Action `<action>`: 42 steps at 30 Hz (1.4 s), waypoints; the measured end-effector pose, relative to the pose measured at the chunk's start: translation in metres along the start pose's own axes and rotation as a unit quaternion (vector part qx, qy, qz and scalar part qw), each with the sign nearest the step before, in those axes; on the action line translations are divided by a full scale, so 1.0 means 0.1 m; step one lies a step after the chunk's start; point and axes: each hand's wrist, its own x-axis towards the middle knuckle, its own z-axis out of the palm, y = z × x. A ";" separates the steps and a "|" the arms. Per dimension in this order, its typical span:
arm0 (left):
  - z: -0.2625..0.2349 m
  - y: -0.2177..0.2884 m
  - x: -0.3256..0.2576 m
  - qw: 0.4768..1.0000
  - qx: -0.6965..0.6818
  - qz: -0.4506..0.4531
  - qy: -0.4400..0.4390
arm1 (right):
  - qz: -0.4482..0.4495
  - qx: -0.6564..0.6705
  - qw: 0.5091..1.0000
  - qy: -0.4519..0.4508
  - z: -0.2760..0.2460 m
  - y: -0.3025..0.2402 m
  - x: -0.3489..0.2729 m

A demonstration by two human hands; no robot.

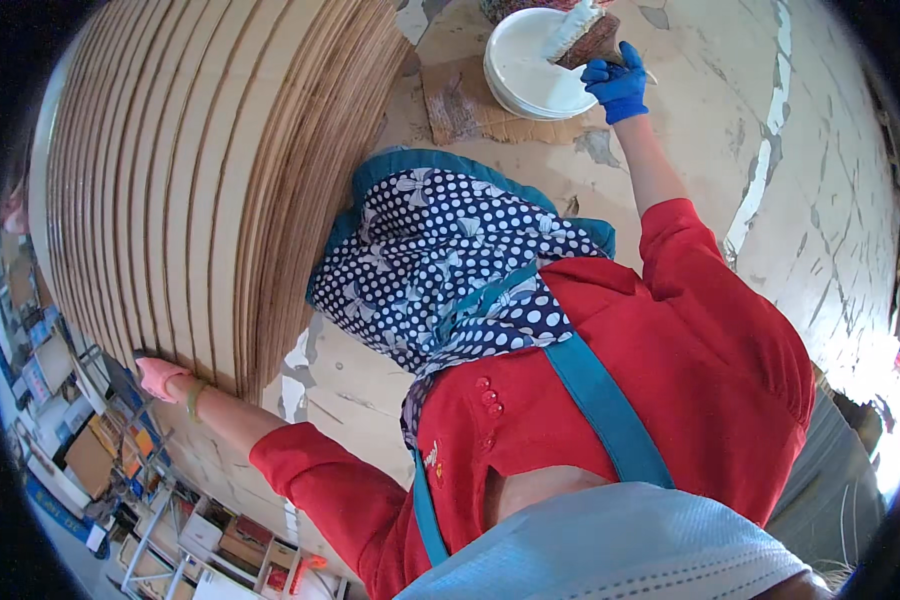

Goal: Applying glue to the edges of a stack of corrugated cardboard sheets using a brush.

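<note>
My right hand (618, 88), in a blue glove, grips a wide paintbrush (592, 47) at the upper right. White, wet-looking stuff coats the brush's bristles, and its body is brown and stained. The brush is over the rim of a round white bucket (538, 103), which has white liquid inside. Far to the left, my left hand (163, 379) wears a pink glove with a dark patch at the fingertips. It touches the lower edge of a tall stack of thin wooden boards (200, 180). How its fingers are bent is too small to make out.
The bucket stands on a stained cardboard piece (455, 100) on a worn, peeling floor (710, 130). Shelving and clutter (195, 540) fill the lower left. A polka-dot apron (450, 250) hangs between the stack and the bucket. A grey corrugated panel (825, 480) stands at right.
</note>
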 end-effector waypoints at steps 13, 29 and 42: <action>0.04 0.04 -0.11 0.996 -0.050 0.001 -0.069 | -0.282 -0.858 0.428 0.028 0.06 0.50 -0.17; 0.12 0.48 0.38 0.991 -0.090 -0.045 -0.090 | -0.151 -0.925 0.349 -0.005 1.24 0.17 -0.16; 0.18 0.38 0.58 0.993 -0.117 0.016 -0.010 | -0.348 -0.791 0.385 -0.324 4.03 3.02 1.68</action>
